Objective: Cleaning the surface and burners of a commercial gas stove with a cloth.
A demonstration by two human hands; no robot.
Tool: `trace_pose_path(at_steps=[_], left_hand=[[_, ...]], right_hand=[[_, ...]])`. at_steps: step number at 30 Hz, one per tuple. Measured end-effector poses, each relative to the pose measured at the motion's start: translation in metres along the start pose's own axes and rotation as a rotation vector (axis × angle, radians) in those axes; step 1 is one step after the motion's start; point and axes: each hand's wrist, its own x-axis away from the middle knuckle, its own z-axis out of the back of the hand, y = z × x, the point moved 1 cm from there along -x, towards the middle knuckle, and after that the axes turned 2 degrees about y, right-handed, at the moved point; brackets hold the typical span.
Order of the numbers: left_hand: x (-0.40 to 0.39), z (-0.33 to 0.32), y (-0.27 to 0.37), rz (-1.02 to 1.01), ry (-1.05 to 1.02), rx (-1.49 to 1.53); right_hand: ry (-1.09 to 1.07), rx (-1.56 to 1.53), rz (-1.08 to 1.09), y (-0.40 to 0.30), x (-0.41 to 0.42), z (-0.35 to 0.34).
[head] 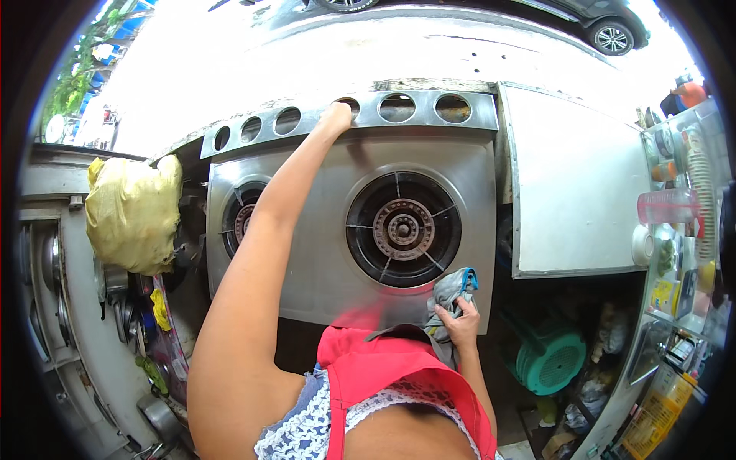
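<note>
A stainless-steel gas stove [316, 241] with a raised back panel [368, 118] of several round holes stands before me. My left hand [338, 117] is stretched across the stove to this panel, at one of the holes. Its fingers are hidden from above, so whether they grip the panel is unclear. In my right hand [462, 319] is a bunched grey cloth [451, 293] with a blue edge, at the front right corner of the stove top. Just beyond the cloth lies the right burner [403, 229]; my left arm partly covers the left burner [241, 215].
To the right are a white-topped table [575, 178] and a clear shelf [652, 287] of jars and containers. A green slotted plastic item [552, 359] sits below. On the left, a yellow sack [135, 215] bulges beside the stove. A parked car [612, 37] stands beyond.
</note>
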Motion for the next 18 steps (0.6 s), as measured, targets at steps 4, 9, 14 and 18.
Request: trace_pose_path(at_steps=[4, 9, 14, 18], left_hand=[[-0.009, -0.007, 0.01, 0.039, -0.089, -0.056], [-0.003, -0.013, 0.024, -0.017, -0.036, 0.071], [-0.01, -0.013, 0.03, -0.109, -0.102, 0.127], [0.002, -0.012, -0.004, -0.353, 0.069, 0.133]], right_hand=[[0.054, -0.005, 0.01, 0.007, 0.003, -0.003], [0.056, -0.013, -0.008, 0.004, 0.002, 0.002], [0.045, 0.006, -0.047, 0.011, 0.004, 0.003], [0.035, -0.021, -0.019, 0.007, 0.0, -0.003]])
